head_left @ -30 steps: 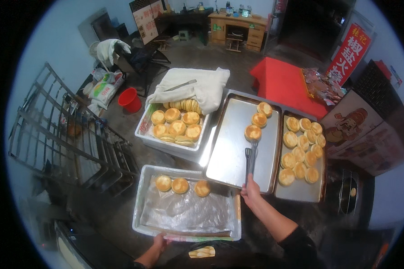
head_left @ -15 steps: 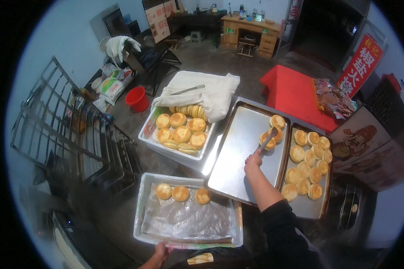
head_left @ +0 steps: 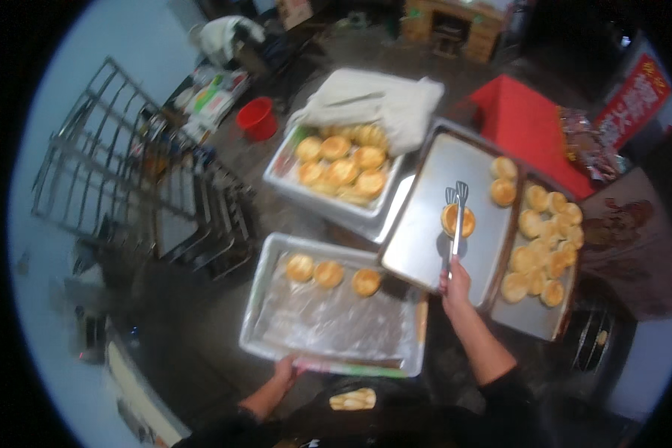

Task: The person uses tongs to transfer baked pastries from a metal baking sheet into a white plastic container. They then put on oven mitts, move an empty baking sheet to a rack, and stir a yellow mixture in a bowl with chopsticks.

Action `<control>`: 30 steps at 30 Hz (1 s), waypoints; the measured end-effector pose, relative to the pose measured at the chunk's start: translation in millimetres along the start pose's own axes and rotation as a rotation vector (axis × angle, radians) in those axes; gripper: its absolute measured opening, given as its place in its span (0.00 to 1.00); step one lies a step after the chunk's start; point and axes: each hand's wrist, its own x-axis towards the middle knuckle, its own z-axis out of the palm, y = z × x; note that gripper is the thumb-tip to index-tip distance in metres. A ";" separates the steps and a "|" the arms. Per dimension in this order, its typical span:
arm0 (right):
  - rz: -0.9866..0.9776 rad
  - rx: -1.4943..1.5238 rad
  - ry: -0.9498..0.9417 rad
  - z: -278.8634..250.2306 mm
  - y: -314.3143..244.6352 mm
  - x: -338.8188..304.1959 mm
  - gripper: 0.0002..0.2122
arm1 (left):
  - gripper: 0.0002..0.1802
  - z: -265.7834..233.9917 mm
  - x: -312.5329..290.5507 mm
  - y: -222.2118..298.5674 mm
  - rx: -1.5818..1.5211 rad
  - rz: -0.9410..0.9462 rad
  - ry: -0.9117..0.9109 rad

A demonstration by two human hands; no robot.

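My right hand [head_left: 455, 284] is closed round metal tongs [head_left: 456, 237], whose slotted heads point away from me. A round golden bread [head_left: 467, 222] is at the tongs, over the middle of a metal baking tray [head_left: 418, 246]; whether it touches the tray I cannot tell. Two more breads [head_left: 503, 192] lie at that tray's far right. My left hand [head_left: 284, 371] grips the near rim of a white box [head_left: 248, 328] lined with clear plastic. Three breads [head_left: 328, 274] stand in a row along its far side.
A second tray [head_left: 526, 317] full of breads lies at the right. Behind the lined box, a white box [head_left: 276, 175] of breads is partly covered by a white cloth [head_left: 411, 101]. A metal rack [head_left: 104, 172] stands left, a red bucket [head_left: 256, 119] beyond, and a red-covered table [head_left: 511, 123] far right.
My right hand and the tongs have moved toward me and left across the tray, and one bread has left the group at the right. My left hand still holds the box rim. The view has shifted.
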 end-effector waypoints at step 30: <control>0.330 -0.251 -0.285 -89.5 18.7 -186.9 0.16 | 0.26 -26.2 1.1 2.4 -0.067 -0.135 0.017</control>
